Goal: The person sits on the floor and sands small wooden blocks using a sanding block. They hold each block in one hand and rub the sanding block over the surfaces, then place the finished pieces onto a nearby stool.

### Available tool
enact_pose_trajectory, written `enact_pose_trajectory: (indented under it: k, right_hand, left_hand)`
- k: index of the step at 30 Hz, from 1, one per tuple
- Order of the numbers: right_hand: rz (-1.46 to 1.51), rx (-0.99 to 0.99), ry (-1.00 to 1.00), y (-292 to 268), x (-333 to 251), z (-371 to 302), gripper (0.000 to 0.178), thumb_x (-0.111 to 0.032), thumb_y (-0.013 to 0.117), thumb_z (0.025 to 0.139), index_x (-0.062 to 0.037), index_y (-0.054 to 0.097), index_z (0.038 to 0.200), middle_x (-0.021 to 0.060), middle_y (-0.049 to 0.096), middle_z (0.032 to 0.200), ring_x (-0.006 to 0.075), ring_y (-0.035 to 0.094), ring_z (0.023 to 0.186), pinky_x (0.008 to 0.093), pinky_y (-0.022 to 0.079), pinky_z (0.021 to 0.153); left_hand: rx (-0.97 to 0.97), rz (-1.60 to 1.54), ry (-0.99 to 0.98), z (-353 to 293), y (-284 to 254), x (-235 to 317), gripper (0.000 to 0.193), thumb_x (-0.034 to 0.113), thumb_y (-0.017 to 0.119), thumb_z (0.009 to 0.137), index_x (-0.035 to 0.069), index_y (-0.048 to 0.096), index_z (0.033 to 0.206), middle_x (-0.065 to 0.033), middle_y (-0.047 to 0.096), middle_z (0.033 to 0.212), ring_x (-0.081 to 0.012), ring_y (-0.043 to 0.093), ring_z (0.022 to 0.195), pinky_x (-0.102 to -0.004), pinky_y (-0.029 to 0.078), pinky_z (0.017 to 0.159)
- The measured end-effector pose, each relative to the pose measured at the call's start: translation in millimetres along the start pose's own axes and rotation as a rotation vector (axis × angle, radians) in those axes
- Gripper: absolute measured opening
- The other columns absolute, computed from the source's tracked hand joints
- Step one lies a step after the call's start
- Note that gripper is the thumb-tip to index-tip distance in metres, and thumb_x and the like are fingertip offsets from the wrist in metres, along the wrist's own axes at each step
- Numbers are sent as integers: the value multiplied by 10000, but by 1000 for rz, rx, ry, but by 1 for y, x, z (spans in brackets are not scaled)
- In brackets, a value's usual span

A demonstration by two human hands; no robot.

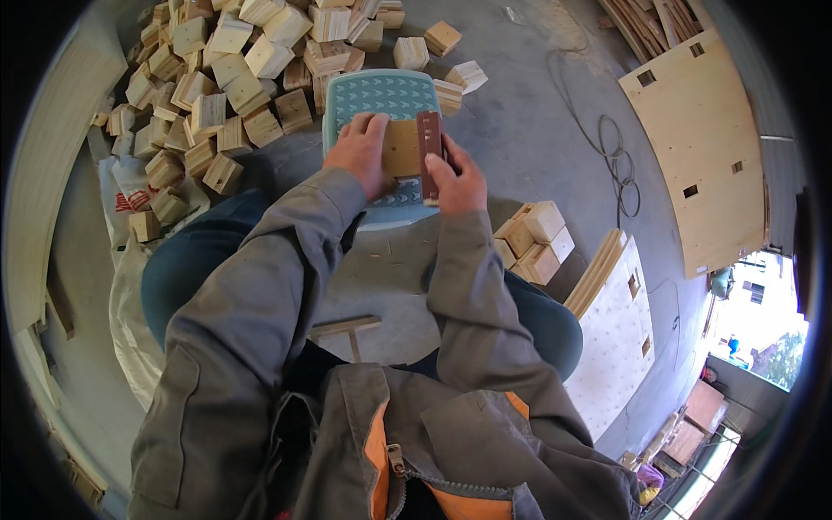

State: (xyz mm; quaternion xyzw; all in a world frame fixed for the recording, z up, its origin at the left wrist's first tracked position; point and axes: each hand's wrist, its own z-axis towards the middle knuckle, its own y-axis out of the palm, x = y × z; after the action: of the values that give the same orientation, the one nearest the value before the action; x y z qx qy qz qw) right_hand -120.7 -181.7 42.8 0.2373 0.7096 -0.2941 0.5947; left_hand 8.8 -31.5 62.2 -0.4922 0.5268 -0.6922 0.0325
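Note:
A light wooden block (401, 149) rests over the top of a light-blue plastic stool (354, 87) in front of me. My left hand (361, 149) grips the block from its left side, fingers curled round it. In my right hand (459, 178) is a narrow reddish-brown bar with pale marks, which looks like a sanding block (429, 139). It stands lengthwise against the right end of the wooden block. My right thumb lies on its near part and the fingers wrap its far right side. The fingers partly hide both things.
A large heap of wooden blocks (247, 91) lies at the far left, beside a white sack (130, 260). A small stack of blocks (536, 238) sits by my right knee. Panels with square holes (693, 147) and a cable (611, 156) lie on the right.

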Motion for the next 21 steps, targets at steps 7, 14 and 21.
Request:
enact_pose_trajectory:
  k: [7, 14, 21]
  right_hand:
    - [103, -77, 86, 9, -1, 62, 554, -210, 777, 969, 23, 675, 1462, 117, 765, 1282, 140, 718, 1077, 300, 581, 962]
    - [325, -93, 236, -8, 12, 3, 543, -188, 729, 1028, 20, 626, 1519, 79, 740, 1294, 124, 703, 1083, 281, 577, 949]
    - [471, -16, 242, -22, 26, -59, 579, -149, 706, 1044, 30, 557, 1574, 75, 709, 1350, 124, 682, 1126, 278, 545, 1006]
  left_hand:
    - [-3, -3, -52, 3, 1, 8, 965, 160, 911, 657, 100, 465, 1511, -179, 507, 1523, -439, 520, 1413, -466, 486, 1182]
    - [8, -3, 8, 5, 3, -1, 884, 136, 865, 701, 102, 486, 1498, -188, 519, 1506, -461, 530, 1394, -482, 490, 1167]
    - [10, -24, 11, 7, 6, 3, 860, 124, 856, 715, 110, 488, 1493, -186, 518, 1504, -461, 532, 1387, -485, 487, 1168]
